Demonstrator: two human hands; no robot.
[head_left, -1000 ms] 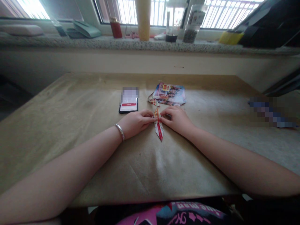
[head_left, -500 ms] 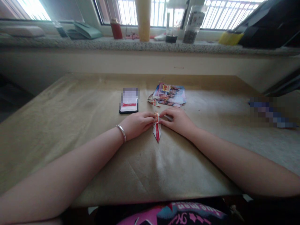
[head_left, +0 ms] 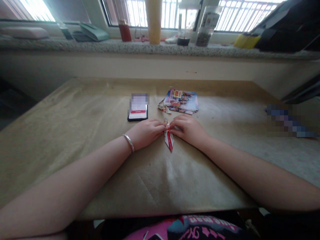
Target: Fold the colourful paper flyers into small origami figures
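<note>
A narrow folded paper (head_left: 169,140), white with a red stripe down its middle, lies between my two hands with its pointed end toward me. My left hand (head_left: 148,132) pinches its left edge near the upper part. From the other side, the fingertips and thumb of my right hand (head_left: 188,128) close on the right edge. The fingers cover part of the paper's middle. Just beyond the hands is a small folded paper piece (head_left: 165,109), beside a stack of colourful printed leaflets (head_left: 184,100).
A phone (head_left: 138,108) with a lit, partly blurred screen lies left of the leaflets on the cloth-covered table (head_left: 75,140). At the far right is a blurred blue item (head_left: 287,121). The stone windowsill (head_left: 140,50) behind holds jars, a tall yellow cylinder (head_left: 153,23) and a dark bag (head_left: 282,33).
The folded paper's near tip has swung slightly to the right, so it lies at more of a slant. Both hands keep their pinch with small finger shifts.
</note>
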